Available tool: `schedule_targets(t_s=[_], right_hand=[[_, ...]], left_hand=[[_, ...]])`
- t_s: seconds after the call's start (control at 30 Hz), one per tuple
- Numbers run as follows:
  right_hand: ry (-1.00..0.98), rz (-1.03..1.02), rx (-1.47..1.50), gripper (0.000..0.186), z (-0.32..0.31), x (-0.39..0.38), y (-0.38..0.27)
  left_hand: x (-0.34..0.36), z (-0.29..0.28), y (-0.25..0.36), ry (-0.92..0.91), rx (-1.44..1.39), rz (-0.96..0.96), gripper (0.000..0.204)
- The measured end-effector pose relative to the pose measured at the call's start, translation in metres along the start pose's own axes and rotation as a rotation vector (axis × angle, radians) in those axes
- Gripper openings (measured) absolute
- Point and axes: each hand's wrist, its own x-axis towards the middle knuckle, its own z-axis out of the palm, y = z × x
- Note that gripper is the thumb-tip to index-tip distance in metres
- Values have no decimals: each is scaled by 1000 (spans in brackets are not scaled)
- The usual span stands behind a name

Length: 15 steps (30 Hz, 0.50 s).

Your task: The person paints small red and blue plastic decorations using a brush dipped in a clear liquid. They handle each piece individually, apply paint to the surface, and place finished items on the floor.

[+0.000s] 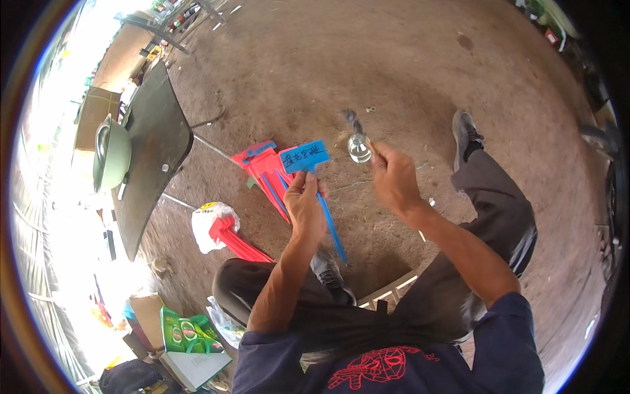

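My left hand point(306, 203) is closed on a blue T-shaped plant label point(305, 156), gripping it just below its broad head. Dark handwriting covers the head, and its long narrow stem slants down past my fingers. To the right, my right hand point(396, 176) is closed in a pinch around a thin stick-like thing point(371, 146), mostly hidden by the fingers. Beside its fingertips is a small clear glass jar point(359, 150); whether they touch I cannot tell. A dark, blurred object point(353, 121) shows just above the jar. Behind the left hand lies a pile of red labels point(266, 167) with some blue ones.
More red labels point(239, 244) stick out of a white plastic bag point(205, 228) on the dirt floor. At left a dark table point(154, 131) bears a pale green bowl point(117, 157). Lower left are a green bag point(187, 333) and cardboard. My shoes point(466, 134) flank the work.
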Motion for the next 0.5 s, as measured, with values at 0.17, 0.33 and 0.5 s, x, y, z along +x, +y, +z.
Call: schedule_targets(t_s=[0.17, 0.33, 0.5], right_hand=[[71, -177, 159, 18, -27, 4, -42], [-314, -63, -329, 15, 12, -6, 20], [-34, -121, 69, 12, -18, 3, -35]], left_hand=[[4, -2, -12, 7, 10, -138, 9], [6, -3, -9, -51, 112, -242, 17], [2, -4, -15, 116, 134, -200, 12]])
